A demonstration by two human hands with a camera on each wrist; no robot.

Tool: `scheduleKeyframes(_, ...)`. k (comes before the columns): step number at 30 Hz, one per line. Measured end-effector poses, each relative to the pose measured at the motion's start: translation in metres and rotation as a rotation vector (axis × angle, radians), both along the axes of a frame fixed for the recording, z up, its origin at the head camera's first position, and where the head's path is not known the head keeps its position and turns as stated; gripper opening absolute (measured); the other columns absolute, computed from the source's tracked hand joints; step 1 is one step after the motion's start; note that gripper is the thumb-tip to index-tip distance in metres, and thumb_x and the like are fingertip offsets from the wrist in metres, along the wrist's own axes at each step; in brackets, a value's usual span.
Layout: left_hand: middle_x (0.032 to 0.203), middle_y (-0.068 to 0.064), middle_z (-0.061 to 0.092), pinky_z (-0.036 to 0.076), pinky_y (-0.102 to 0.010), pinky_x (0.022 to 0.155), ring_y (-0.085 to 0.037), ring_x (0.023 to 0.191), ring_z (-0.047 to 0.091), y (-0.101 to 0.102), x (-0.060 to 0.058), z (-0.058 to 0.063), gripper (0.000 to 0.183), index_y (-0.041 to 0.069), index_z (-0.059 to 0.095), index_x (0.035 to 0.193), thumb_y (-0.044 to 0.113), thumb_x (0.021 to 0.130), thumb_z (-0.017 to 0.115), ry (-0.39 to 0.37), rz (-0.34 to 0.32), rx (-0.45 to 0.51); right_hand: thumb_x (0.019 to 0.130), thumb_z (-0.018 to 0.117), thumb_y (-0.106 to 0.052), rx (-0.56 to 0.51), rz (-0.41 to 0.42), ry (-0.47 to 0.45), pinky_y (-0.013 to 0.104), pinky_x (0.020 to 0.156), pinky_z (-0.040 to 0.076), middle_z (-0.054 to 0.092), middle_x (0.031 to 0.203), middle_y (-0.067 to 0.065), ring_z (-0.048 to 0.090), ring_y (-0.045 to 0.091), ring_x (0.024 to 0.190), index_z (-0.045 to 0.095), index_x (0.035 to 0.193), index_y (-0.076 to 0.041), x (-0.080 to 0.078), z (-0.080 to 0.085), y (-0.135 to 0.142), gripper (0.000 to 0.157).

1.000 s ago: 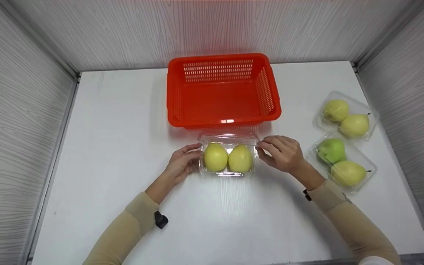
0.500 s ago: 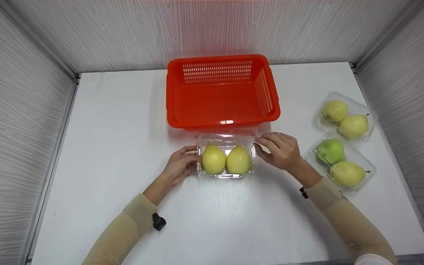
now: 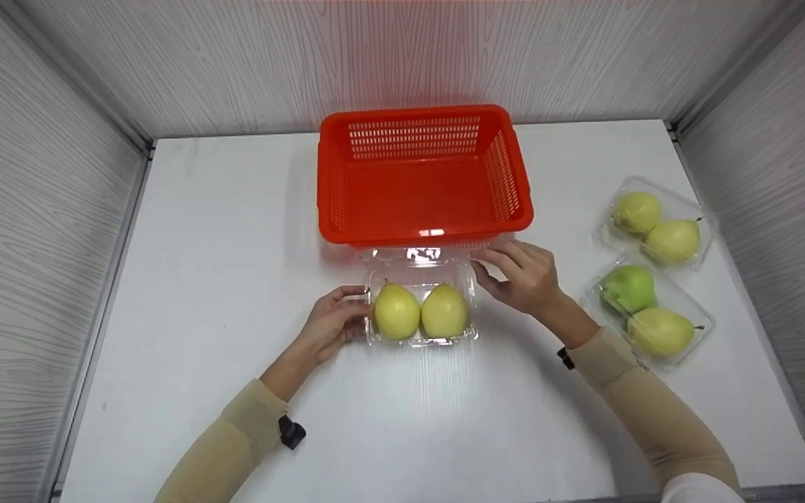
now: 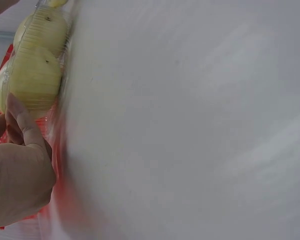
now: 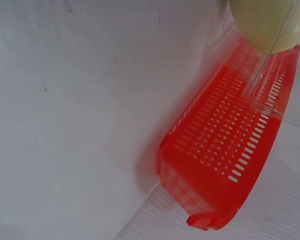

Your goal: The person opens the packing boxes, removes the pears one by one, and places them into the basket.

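A clear plastic clamshell box [image 3: 422, 342] stands in front of the red basket, with two yellow-green pears [image 3: 397, 311] side by side in it. Its lid [image 3: 420, 256] is tilted back on the far side, over the basket's front. My left hand [image 3: 332, 323] holds the box by its left end; in the left wrist view its fingertips [image 4: 15, 106] are at the wall beside a pear. At the lid's right corner, my right hand [image 3: 523, 278] pinches the edge between thumb and fingers. Just a sliver of that hand shows in the right wrist view.
The red basket [image 3: 423, 234] with slotted sides sits at the back middle. Two closed clear boxes lie on the right: one with two yellow pears [image 3: 672, 240], one with a green pear [image 3: 627, 288] and a yellow pear [image 3: 661, 332]. Grained panels wall the white table [image 3: 221, 279].
The lid has swung farther back, away from the pears, with the right hand at its corner moving left and back. The box has shifted slightly left and nearer, along with the left hand.
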State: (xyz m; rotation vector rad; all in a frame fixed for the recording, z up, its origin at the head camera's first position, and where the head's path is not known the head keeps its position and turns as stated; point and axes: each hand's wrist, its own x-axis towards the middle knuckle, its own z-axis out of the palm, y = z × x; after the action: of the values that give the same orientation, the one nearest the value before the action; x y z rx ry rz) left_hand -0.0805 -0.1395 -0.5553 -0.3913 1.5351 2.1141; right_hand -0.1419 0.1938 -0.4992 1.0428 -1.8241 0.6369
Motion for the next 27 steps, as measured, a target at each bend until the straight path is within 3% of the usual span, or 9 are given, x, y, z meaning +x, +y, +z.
scheduleKeyframes(9, 0.089, 0.003, 0.074, 0.058, -0.023, 0.064, -0.011, 0.071, 0.066, -0.007, 0.009, -0.001, 0.040, 0.004, 0.052, 0.133, 0.000, 0.096, 0.069, 0.000, 0.007, -0.013, 0.090, 0.080, -0.010, -0.018, 0.019, -0.087, 0.039, 0.062, 0.065, 0.078, 0.084, 0.011, 0.074, 0.025, 0.068, 0.078, 0.097, -0.003, -0.005, 0.002, -0.008, 0.011)
scheduleKeyframes(15, 0.091, 0.003, 0.073, 0.059, -0.024, 0.064, -0.011, 0.072, 0.068, -0.011, 0.016, -0.001, 0.039, 0.005, 0.051, 0.132, 0.000, 0.096, 0.068, 0.008, -0.007, -0.023, 0.080, 0.086, -0.004, -0.038, 0.009, -0.134, 0.038, 0.060, 0.064, 0.077, 0.082, 0.011, 0.072, 0.025, 0.067, 0.079, 0.095, -0.003, -0.008, 0.005, -0.013, 0.017)
scheduleKeyframes(23, 0.091, 0.004, 0.072, 0.059, -0.024, 0.062, -0.011, 0.069, 0.068, -0.016, 0.023, -0.002, 0.033, 0.007, 0.053, 0.127, 0.000, 0.097, 0.067, 0.014, -0.016, -0.014, 0.091, 0.078, -0.011, -0.072, 0.017, -0.162, 0.036, 0.054, 0.060, 0.075, 0.078, 0.011, 0.069, 0.023, 0.064, 0.078, 0.093, -0.002, -0.013, 0.008, -0.022, 0.009)
scheduleKeyframes(27, 0.091, 0.004, 0.071, 0.059, -0.025, 0.062, -0.010, 0.069, 0.068, -0.017, 0.027, -0.002, 0.033, 0.007, 0.054, 0.125, -0.001, 0.096, 0.067, 0.007, -0.005, -0.020, 0.085, 0.083, -0.004, -0.098, 0.033, -0.194, 0.035, 0.054, 0.060, 0.075, 0.078, 0.011, 0.070, 0.023, 0.065, 0.078, 0.093, -0.002, -0.016, 0.008, -0.026, 0.010)
